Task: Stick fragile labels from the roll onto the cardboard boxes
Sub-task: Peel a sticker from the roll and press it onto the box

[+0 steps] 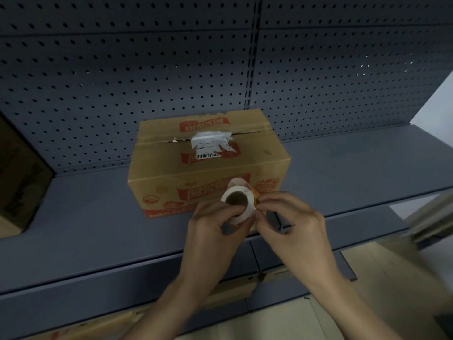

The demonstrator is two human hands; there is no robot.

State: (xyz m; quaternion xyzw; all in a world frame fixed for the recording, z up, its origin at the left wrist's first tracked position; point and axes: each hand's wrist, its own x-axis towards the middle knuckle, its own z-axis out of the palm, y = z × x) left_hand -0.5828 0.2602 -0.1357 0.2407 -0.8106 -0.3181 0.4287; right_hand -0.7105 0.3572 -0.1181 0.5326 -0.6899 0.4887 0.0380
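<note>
Grey pegboard back panel (147, 69) and grey metal shelf (98, 229) of a storage rack. A printed cardboard box (196, 168) stands on the shelf against the panel, its top seam crossed by a torn white shipping label (210, 146). No fragile label shows on its top or front face. A second cardboard box (19, 182) is partly in view at the left edge, with no label visible on it.

In front of the first box, the left hand (215, 231) grips the white label roll (239, 202), fingers curled round it with the core facing the camera. The right hand (294, 224) pinches a small orange piece (256, 196) at the roll's right edge. This is probably a label being lifted from the backing, though blur hides its print.

Judged stage: peeling. Sticking on these boxes is not yet done.
</note>
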